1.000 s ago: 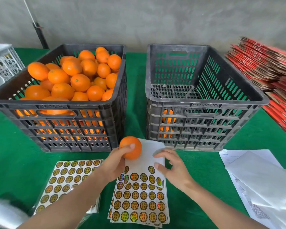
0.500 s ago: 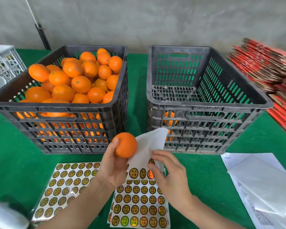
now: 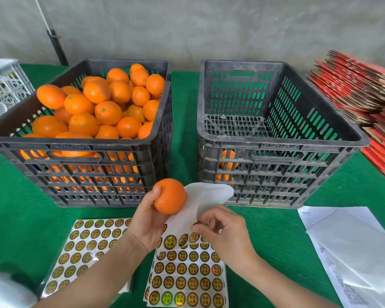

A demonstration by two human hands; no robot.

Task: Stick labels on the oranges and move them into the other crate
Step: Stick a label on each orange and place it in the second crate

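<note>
My left hand (image 3: 148,221) grips one orange (image 3: 169,196) in front of the two black crates. My right hand (image 3: 226,233) pinches a round gold label at the top of the sticker sheet (image 3: 187,276), whose white backing curls up behind the orange. The left crate (image 3: 80,152) is piled with oranges. The right crate (image 3: 276,143) holds a few oranges, seen through its front slots (image 3: 228,162).
A second sticker sheet (image 3: 85,245) lies at the left on the green table cloth (image 3: 13,218). White papers (image 3: 353,252) lie at the right. Flattened red cartons (image 3: 365,90) are stacked at the far right. A white crate (image 3: 5,83) stands at the far left.
My left hand has lifted the orange slightly. The sheet's bare backing has curled upward. My right hand's fingers have closed onto a label at the sheet's top.
</note>
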